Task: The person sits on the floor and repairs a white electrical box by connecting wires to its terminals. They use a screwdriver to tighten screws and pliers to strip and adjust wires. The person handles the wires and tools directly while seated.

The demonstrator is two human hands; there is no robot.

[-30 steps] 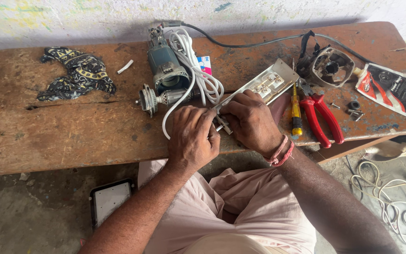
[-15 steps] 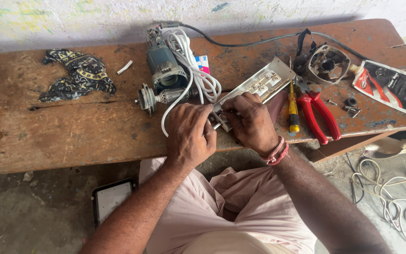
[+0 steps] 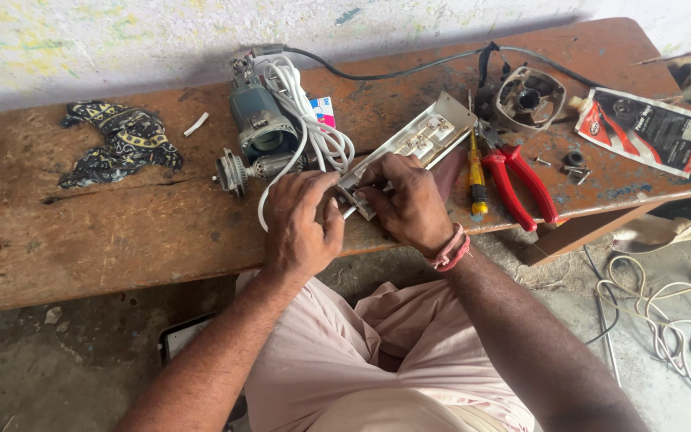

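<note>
- Head view: the white switch board point(image 3: 417, 144) is a long, flat, pale strip with small square sockets on its face. It sits near the front edge of the wooden bench point(image 3: 121, 232), about the middle.
- Both hands are on its near end. The left hand point(image 3: 301, 220) is curled over that end, and the right hand point(image 3: 409, 204) pinches the strip with narrow fingers. What's between the fingertips is too small to tell.
- Just behind it: a teal power tool point(image 3: 261, 132) with a looped white cord point(image 3: 317, 132) crowding the strip's left side.
- To the right: a yellow screwdriver point(image 3: 477, 176) and red pliers point(image 3: 521, 184), close by. A grey fan cover point(image 3: 529, 96) and a printed packet point(image 3: 649, 128) are toward the right back corner, and a patterned rag point(image 3: 117, 140) is toward the left.
- The long axis runs diagonally, near end at the hands, far end pointing to the right back corner.
</note>
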